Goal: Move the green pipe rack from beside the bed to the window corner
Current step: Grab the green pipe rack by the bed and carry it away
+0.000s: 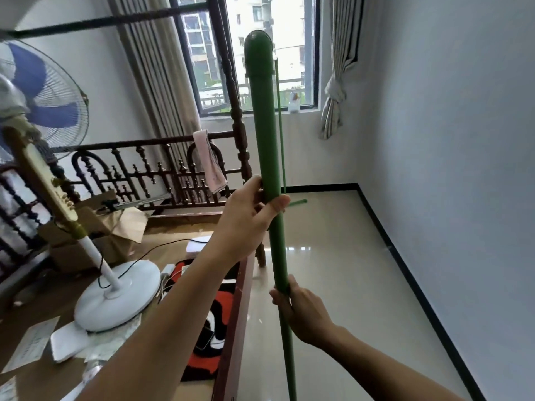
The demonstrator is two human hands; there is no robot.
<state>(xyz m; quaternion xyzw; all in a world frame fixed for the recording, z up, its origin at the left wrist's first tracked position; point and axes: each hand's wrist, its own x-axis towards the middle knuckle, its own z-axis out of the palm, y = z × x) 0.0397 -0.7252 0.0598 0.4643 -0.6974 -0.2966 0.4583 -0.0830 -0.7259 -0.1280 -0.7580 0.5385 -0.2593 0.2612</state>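
Note:
The green pipe rack [265,134] stands nearly upright in front of me, its thick pipe capped by a rounded elbow near the window. A thin green rod runs alongside the pipe on its right. My left hand [249,218] is wrapped around the pipe at mid height. Lower down, my right hand [301,311] grips the pipe where it narrows. The rack's bottom end runs out of view at the lower edge. The window [260,53] is ahead, with the wall corner [357,180] to its right.
The dark wooden bed frame [162,169] with a pink cloth [210,160] hung on it is on the left. A white standing fan [115,293] stands on the bed platform among cardboard and papers. Glossy tile floor [333,256] stretches toward the corner. A tied curtain [335,91] hangs right of the window.

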